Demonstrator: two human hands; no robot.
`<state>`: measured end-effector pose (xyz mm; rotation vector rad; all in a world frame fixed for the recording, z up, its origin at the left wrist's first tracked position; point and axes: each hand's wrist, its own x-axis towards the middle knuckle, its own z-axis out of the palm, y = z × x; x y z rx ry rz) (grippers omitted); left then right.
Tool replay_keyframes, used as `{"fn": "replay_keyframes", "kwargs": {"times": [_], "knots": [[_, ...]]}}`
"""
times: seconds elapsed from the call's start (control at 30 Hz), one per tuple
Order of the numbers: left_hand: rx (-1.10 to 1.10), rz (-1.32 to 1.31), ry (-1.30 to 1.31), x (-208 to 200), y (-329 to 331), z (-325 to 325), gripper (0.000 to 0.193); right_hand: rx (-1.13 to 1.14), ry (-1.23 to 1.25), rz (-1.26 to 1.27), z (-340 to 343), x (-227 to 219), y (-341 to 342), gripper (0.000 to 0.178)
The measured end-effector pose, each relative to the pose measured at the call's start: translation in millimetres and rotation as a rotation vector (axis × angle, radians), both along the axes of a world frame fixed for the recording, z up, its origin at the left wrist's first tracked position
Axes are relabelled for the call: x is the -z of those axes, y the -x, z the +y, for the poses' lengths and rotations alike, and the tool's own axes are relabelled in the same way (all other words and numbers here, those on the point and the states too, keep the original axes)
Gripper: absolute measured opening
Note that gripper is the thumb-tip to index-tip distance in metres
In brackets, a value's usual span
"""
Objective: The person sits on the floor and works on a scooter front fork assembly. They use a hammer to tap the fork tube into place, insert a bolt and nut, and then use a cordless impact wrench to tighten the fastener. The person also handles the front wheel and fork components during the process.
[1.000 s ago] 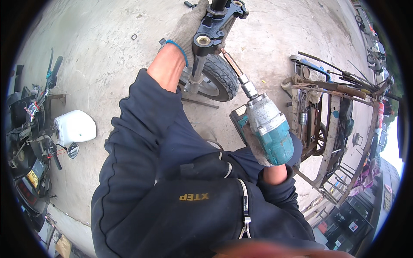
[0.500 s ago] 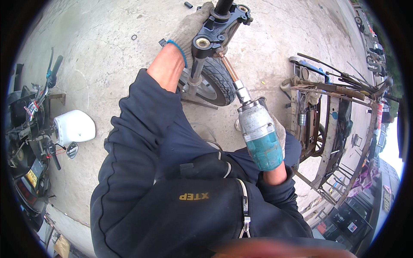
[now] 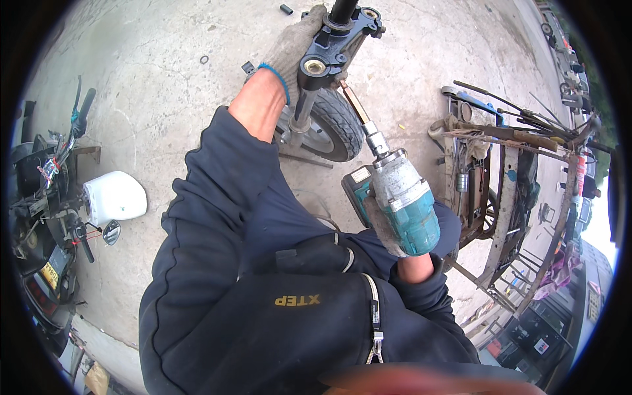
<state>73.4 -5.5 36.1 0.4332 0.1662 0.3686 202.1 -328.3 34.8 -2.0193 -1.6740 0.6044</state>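
A teal and grey cordless impact wrench (image 3: 411,214) is in my right hand (image 3: 382,227), its gloved fingers mostly hidden beneath the tool's body. From its chuck a long bit with a copper-coloured shaft (image 3: 355,105) reaches up to the underside of a black fork clamp (image 3: 324,56). My left hand (image 3: 289,49), in a grey knit glove with a blue cuff, is closed around the clamp's left side; its fingertips curl over near the black steering stem (image 3: 342,12). Below the clamp are a fork tube (image 3: 303,108) and a wheel with a black tyre (image 3: 342,131).
A motorcycle with a white rounded part (image 3: 117,197) stands at the left. On the right is a rusty metal frame rack (image 3: 507,197) with rods and parts on it. A small black cylinder (image 3: 286,9) and a ring (image 3: 204,59) lie on the concrete floor.
The impact wrench has rolled in my right hand, so its battery now shows on the left, and it has shifted slightly right. The fork clamp and my left hand have moved slightly right too.
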Motion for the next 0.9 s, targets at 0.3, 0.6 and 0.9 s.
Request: {"fn": "replay_keyframes", "kwargs": {"times": [0.3, 0.6, 0.9], "knots": [[-0.234, 0.288, -0.175, -2.6, 8.6, -5.1, 0.057, 0.168, 0.050, 0.159, 21.3, -44.7, -3.7, 0.044], [-0.314, 0.400, -0.228, -6.0, 6.8, -4.7, 0.054, 0.204, 0.094, 0.926, 0.4, -3.8, -10.1, 0.042], [-0.335, 0.415, -0.187, -7.2, 11.3, -4.3, 0.053, 0.453, 0.074, 0.859, 14.2, -15.1, 3.3, 0.040]]}}
